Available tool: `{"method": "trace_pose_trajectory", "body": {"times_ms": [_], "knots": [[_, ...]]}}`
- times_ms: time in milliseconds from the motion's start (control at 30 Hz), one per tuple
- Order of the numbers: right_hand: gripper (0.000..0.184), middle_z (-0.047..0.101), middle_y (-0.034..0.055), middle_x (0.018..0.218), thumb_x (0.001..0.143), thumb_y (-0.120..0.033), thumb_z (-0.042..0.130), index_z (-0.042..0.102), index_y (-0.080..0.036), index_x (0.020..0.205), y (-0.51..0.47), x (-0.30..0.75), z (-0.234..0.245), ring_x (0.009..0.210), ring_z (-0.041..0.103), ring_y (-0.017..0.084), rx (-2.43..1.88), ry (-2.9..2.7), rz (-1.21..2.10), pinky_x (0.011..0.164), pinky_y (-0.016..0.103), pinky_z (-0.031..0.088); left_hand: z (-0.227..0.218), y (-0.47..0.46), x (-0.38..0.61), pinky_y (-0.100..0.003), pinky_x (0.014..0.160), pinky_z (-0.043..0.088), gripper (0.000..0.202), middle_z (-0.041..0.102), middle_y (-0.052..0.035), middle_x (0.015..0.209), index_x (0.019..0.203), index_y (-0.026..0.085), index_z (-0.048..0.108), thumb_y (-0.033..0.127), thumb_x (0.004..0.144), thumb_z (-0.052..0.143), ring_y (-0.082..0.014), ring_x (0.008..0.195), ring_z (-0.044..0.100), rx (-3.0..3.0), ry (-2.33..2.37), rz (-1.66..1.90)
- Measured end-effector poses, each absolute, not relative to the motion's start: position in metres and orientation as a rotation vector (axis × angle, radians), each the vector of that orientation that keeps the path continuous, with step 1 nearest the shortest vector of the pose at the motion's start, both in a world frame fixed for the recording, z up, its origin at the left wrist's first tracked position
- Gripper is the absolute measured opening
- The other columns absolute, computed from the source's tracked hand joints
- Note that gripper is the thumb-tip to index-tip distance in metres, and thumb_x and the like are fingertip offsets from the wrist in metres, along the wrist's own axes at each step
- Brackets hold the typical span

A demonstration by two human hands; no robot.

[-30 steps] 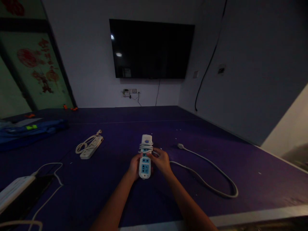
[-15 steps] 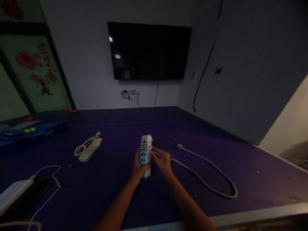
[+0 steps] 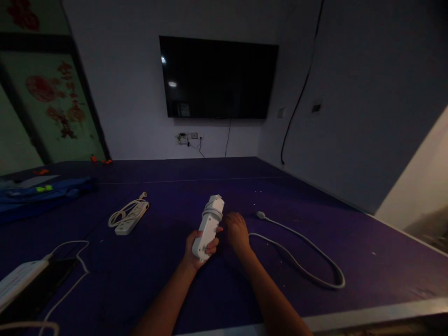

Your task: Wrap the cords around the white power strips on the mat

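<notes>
My left hand (image 3: pixel 200 245) grips a white power strip (image 3: pixel 206 233) by its lower part, holding it tilted above the purple surface with its plain back facing up. Several turns of its cord (image 3: pixel 213 212) wrap around the far half of the strip. Just to the right of the strip is my right hand (image 3: pixel 238 231), its back to me and its fingers curled closed around the cord; the grip itself is mostly hidden. From behind that wrist the loose cord (image 3: pixel 297 238) loops out to the right and ends in a plug (image 3: pixel 261 215).
To the left lies a second white power strip (image 3: pixel 131 219) with its cord bundled on it. Nearer stand a white strip (image 3: pixel 24 277) with a cord and a dark flat object (image 3: pixel 45 284). Blue cloth (image 3: pixel 52 193) lies far left. A television (image 3: pixel 220 79) hangs on the wall.
The power strip has turned over in my left hand, from its socket side to its back. My right hand has moved slightly away from the strip, to the right.
</notes>
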State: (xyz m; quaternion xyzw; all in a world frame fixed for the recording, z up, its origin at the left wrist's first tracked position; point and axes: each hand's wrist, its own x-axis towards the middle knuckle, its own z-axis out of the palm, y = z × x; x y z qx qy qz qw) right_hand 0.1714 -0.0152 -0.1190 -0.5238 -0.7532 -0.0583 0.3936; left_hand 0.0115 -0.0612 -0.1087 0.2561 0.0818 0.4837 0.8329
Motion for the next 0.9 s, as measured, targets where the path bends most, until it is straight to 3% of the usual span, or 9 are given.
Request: {"method": "trace_pose_trajectory", "body": {"times_ms": [67, 167, 333, 467, 567, 700, 800, 900], "knots": [[0.036, 0.069, 0.0092, 0.093, 0.071, -0.002, 0.042, 0.069, -0.016, 0.089, -0.017, 0.165, -0.120, 0.096, 0.059, 0.021, -1.166, -1.966, 0.061, 0.093, 0.034, 0.040, -0.110, -0.062, 0.013, -0.016, 0.036, 0.025, 0.052, 0.065, -0.0180, 0.099, 0.112, 0.008, 0.054, 0.031, 0.066, 0.057, -0.0080, 0.052, 0.040, 0.600, 0.169, 1.010], [0.028, 0.067, 0.0061, 0.074, 0.078, -0.014, 0.037, 0.064, -0.018, 0.071, -0.018, 0.158, -0.122, 0.076, 0.062, 0.019, -0.953, -1.844, 0.436, 0.074, 0.030, 0.047, -0.111, -0.061, 0.012, -0.016, 0.036, 0.024, 0.053, 0.065, -0.0192, 0.100, 0.113, 0.007, 0.054, 0.034, 0.067, 0.056, -0.0077, 0.051, 0.040, 0.635, 0.161, 1.014], [0.034, 0.068, 0.0080, 0.085, 0.086, -0.038, 0.037, 0.064, -0.018, 0.080, -0.021, 0.153, -0.124, 0.081, 0.061, 0.020, -0.753, -1.588, 0.770, 0.076, 0.032, 0.048, -0.114, -0.057, 0.004, -0.018, 0.037, 0.027, 0.057, 0.066, -0.0166, 0.093, 0.119, 0.010, 0.051, 0.037, 0.069, 0.053, -0.0095, 0.050, 0.044, 0.665, 0.167, 1.012], [0.040, 0.054, 0.0006, 0.057, 0.080, -0.055, 0.049, 0.058, -0.018, 0.069, -0.025, 0.148, -0.120, 0.057, 0.053, 0.015, -0.809, -1.494, 0.938, 0.057, 0.026, 0.045, -0.118, -0.053, 0.006, -0.022, 0.039, 0.036, 0.051, 0.066, -0.0148, 0.087, 0.110, 0.008, 0.056, 0.037, 0.067, 0.055, -0.0133, 0.052, 0.053, 0.704, 0.237, 0.970], [0.044, 0.048, -0.0031, 0.050, 0.076, -0.060, 0.053, 0.058, -0.016, 0.071, -0.029, 0.149, -0.114, 0.047, 0.047, 0.012, -0.919, -1.478, 0.912, 0.047, 0.024, 0.039, -0.120, -0.051, 0.011, -0.028, 0.049, 0.046, 0.051, 0.067, -0.0149, 0.090, 0.109, 0.007, 0.057, 0.039, 0.068, 0.057, -0.0186, 0.060, 0.061, 0.723, 0.324, 1.005], [0.044, 0.057, 0.0007, 0.054, 0.071, -0.058, 0.061, 0.064, -0.014, 0.071, -0.033, 0.152, -0.109, 0.049, 0.052, 0.013, -1.077, -1.448, 0.696, 0.048, 0.024, 0.039, -0.121, -0.051, 0.019, -0.032, 0.057, 0.049, 0.056, 0.069, -0.0110, 0.083, 0.113, 0.010, 0.056, 0.036, 0.065, 0.070, -0.0210, 0.061, 0.064, 0.794, 0.535, 1.096], [0.047, 0.067, 0.0057, 0.067, 0.067, -0.058, 0.065, 0.070, -0.014, 0.082, -0.035, 0.152, -0.110, 0.058, 0.060, 0.017, -1.240, -1.435, 0.421, 0.053, 0.025, 0.043, -0.118, -0.055, 0.024, -0.031, 0.069, 0.051, 0.086, 0.069, -0.0069, 0.094, 0.132, 0.020, 0.042, 0.020, 0.056, 0.081, -0.0206, 0.076, 0.066, 0.886, 0.655, 1.252], [0.054, 0.069, 0.0076, 0.068, 0.067, -0.063, 0.062, 0.071, -0.015, 0.088, -0.036, 0.150, -0.112, 0.061, 0.063, 0.020, -1.411, -1.439, 0.188, 0.056, 0.027, 0.043, -0.114, -0.057, 0.026, -0.032, 0.084, 0.048, 0.121, 0.060, -0.0077, 0.122, 0.146, 0.032, 0.015, 0.010, 0.048, 0.083, -0.0211, 0.099, 0.062, 0.965, 0.691, 1.329]]}}
